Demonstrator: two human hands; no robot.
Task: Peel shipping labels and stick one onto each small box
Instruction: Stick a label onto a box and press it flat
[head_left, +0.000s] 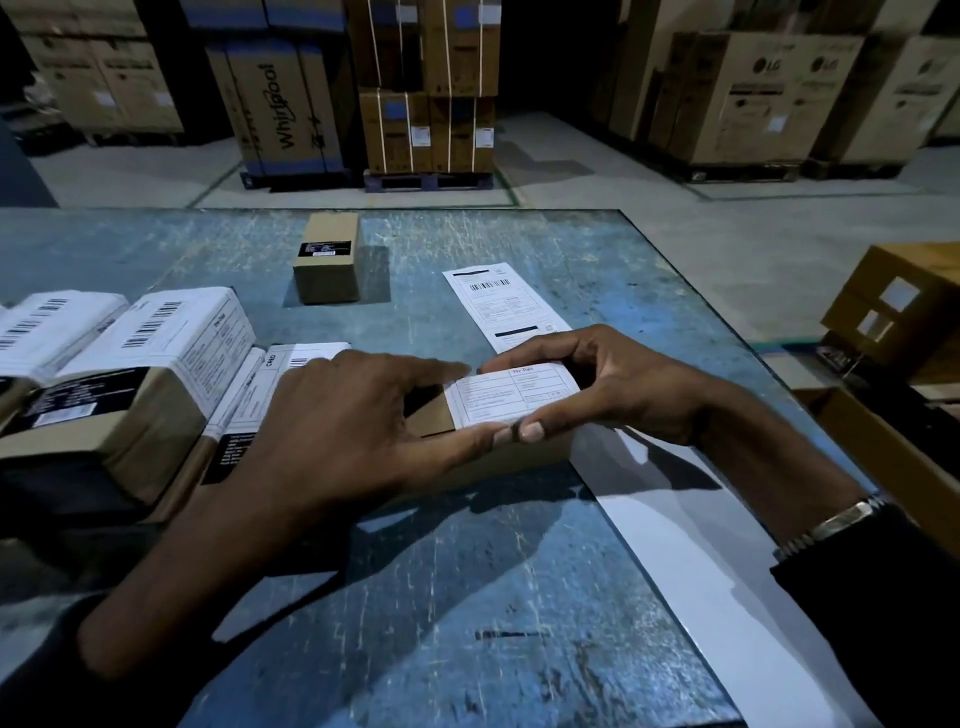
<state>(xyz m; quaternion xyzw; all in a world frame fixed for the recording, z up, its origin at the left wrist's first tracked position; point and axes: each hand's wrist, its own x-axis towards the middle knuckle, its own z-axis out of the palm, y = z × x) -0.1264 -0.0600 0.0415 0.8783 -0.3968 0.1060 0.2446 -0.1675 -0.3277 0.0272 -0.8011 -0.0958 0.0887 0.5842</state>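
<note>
A small brown box (434, 418) lies in the middle of the blue table (467, 571), with a white shipping label (511, 397) over its top right part. My left hand (337, 431) lies over the box with fingers straight, forefinger pointing at the label's upper left edge. My right hand (597, 384) curls around the label, thumb on its near edge and fingers over its far edge. Another unlabelled small box (327, 260) stands farther back. A loose label sheet (506, 306) lies behind my right hand.
Several labelled boxes (156, 364) are packed together at the left. A white backing strip (691, 561) runs along the table's right edge under my right forearm. Brown cartons (904, 306) sit off the table at the right. Large appliance cartons (426, 88) stand on pallets behind.
</note>
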